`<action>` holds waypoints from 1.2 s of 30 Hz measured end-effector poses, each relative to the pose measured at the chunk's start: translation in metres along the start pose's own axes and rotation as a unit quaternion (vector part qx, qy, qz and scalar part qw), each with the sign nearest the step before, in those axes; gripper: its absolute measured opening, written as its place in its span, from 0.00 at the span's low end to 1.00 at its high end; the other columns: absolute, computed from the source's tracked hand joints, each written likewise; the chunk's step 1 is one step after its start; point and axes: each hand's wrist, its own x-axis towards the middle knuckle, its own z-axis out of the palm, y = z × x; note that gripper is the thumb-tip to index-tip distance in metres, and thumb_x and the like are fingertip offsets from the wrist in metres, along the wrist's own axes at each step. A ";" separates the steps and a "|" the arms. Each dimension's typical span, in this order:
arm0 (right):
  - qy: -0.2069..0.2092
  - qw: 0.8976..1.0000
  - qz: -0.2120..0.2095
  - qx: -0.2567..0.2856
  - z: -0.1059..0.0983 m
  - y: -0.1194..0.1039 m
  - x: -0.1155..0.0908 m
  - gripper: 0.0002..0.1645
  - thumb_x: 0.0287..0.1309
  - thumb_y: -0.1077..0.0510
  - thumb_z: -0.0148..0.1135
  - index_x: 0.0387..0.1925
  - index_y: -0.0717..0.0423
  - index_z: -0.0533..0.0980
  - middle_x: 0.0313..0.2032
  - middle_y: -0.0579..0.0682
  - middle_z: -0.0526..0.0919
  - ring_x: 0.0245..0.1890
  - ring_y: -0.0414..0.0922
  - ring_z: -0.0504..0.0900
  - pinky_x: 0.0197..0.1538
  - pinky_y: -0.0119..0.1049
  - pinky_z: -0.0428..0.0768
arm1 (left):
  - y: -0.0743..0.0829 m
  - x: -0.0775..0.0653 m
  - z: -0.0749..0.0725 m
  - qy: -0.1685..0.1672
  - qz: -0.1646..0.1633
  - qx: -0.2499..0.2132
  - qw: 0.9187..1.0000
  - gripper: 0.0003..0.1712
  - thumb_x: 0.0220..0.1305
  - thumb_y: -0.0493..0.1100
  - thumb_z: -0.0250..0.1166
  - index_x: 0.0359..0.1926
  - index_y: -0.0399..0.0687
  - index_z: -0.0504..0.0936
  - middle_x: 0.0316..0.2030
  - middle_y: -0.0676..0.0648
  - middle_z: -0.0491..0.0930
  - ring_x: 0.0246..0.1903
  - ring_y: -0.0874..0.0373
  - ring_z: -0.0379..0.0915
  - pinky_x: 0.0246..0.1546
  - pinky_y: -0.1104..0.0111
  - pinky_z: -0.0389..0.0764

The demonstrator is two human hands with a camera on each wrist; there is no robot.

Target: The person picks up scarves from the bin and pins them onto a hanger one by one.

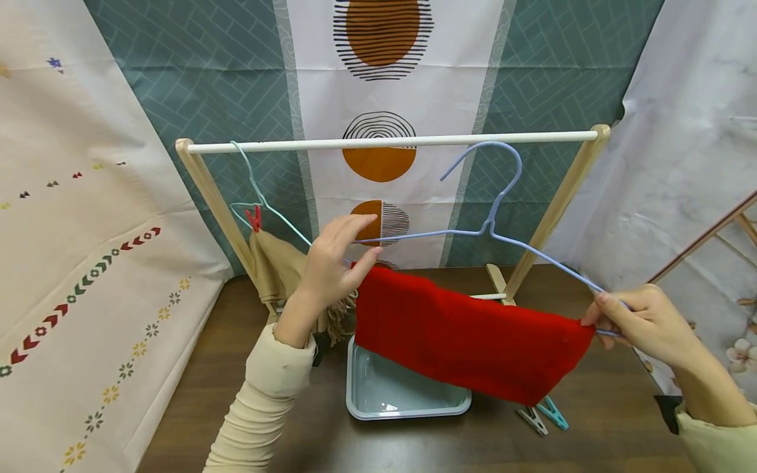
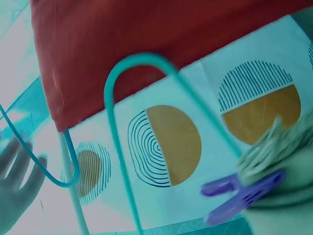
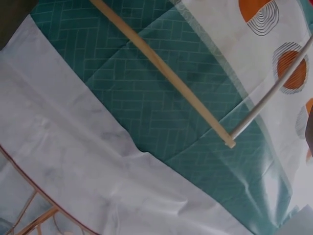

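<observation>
A blue hanger [image 1: 491, 226] is held up in front of the rack, with a red cloth [image 1: 449, 328] draped over its lower bar. At the hanger's right corner, my right hand [image 1: 647, 325] pinches the blue wire, its fingertips against the cloth's corner. My left hand [image 1: 331, 263] is by the hanger's left end, thumb and fingers apart; that end is partly hidden behind it. In the left wrist view the red cloth [image 2: 122, 49] spans the top, and a hand [image 2: 19, 181] with spread fingers shows at the left edge.
A rack rail [image 1: 384, 142] on wooden posts carries a mint hanger [image 1: 251, 177] with a tan fringed cloth [image 1: 275, 269] and a red clothespin [image 1: 254, 218]. Below are a grey-blue basin [image 1: 408, 414], a grey clothespin [image 1: 533, 420] and a turquoise clothespin [image 1: 552, 414].
</observation>
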 end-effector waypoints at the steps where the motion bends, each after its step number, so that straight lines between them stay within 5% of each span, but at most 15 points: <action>1: -0.005 1.000 -0.011 0.011 -0.001 0.003 0.000 0.26 0.57 0.79 0.41 0.21 0.54 0.79 0.10 0.43 0.71 0.08 0.35 0.63 0.10 0.24 0.58 | -0.001 0.001 -0.002 -0.028 0.000 -0.014 0.999 0.19 0.55 0.38 0.62 0.46 0.31 0.76 0.39 0.39 0.78 0.39 0.49 0.74 0.43 0.62 0.74; 4: -0.020 0.999 -0.036 0.011 -0.004 0.009 0.001 0.26 0.57 0.80 0.40 0.22 0.55 0.78 0.10 0.43 0.71 0.09 0.35 0.64 0.11 0.23 0.59 | -0.002 0.004 -0.003 -0.105 -0.003 -0.048 0.993 0.14 0.53 0.35 0.64 0.42 0.33 0.79 0.33 0.43 0.80 0.30 0.56 0.73 0.34 0.68 0.75; 8: -0.036 0.998 -0.048 0.016 -0.007 0.013 0.003 0.26 0.57 0.80 0.39 0.23 0.56 0.78 0.11 0.43 0.71 0.09 0.35 0.63 0.11 0.23 0.59 | -0.003 0.006 -0.001 -0.136 -0.011 -0.076 0.988 0.04 0.54 0.31 0.63 0.33 0.35 0.81 0.25 0.47 0.78 0.22 0.60 0.66 0.23 0.72 0.70; 17: -0.054 0.998 -0.015 -0.014 -0.014 0.005 0.008 0.23 0.57 0.78 0.44 0.26 0.52 0.77 0.13 0.39 0.74 0.11 0.33 0.70 0.12 0.25 0.66 | 0.000 0.007 0.001 -0.079 -0.065 -0.185 0.977 0.04 0.51 0.26 0.62 0.25 0.36 0.80 0.18 0.49 0.73 0.15 0.62 0.59 0.15 0.71 0.62; 22: -0.052 0.997 0.008 -0.056 -0.018 -0.002 0.009 0.22 0.55 0.78 0.47 0.30 0.51 0.78 0.17 0.39 0.76 0.14 0.33 0.72 0.15 0.25 0.69 | 0.007 0.008 0.002 -0.049 -0.087 -0.201 0.974 0.05 0.50 0.25 0.62 0.24 0.35 0.80 0.16 0.48 0.73 0.13 0.62 0.58 0.14 0.72 0.61; 25: -0.032 0.997 0.001 -0.074 -0.023 -0.002 0.006 0.22 0.55 0.78 0.46 0.37 0.52 0.79 0.23 0.39 0.79 0.18 0.33 0.74 0.19 0.25 0.70 | 0.012 0.008 0.002 -0.033 -0.095 -0.196 0.976 0.05 0.51 0.25 0.62 0.24 0.35 0.81 0.17 0.46 0.74 0.14 0.61 0.59 0.14 0.72 0.63; 30: 0.049 0.999 -0.009 -0.010 -0.034 0.006 -0.010 0.18 0.67 0.66 0.39 0.45 0.65 0.76 0.32 0.45 0.83 0.26 0.37 0.79 0.25 0.25 0.73 | 0.017 0.010 0.000 0.002 -0.094 -0.178 0.979 0.05 0.50 0.25 0.63 0.22 0.34 0.80 0.15 0.48 0.73 0.14 0.62 0.60 0.14 0.73 0.63; 36: 0.121 0.989 0.084 -0.018 -0.036 0.019 -0.031 0.19 0.67 0.68 0.37 0.45 0.69 0.75 0.29 0.44 0.84 0.21 0.37 0.77 0.26 0.24 0.72 | 0.020 0.011 -0.004 0.036 -0.093 -0.171 0.980 0.04 0.49 0.24 0.63 0.21 0.32 0.79 0.15 0.46 0.73 0.13 0.62 0.61 0.14 0.74 0.66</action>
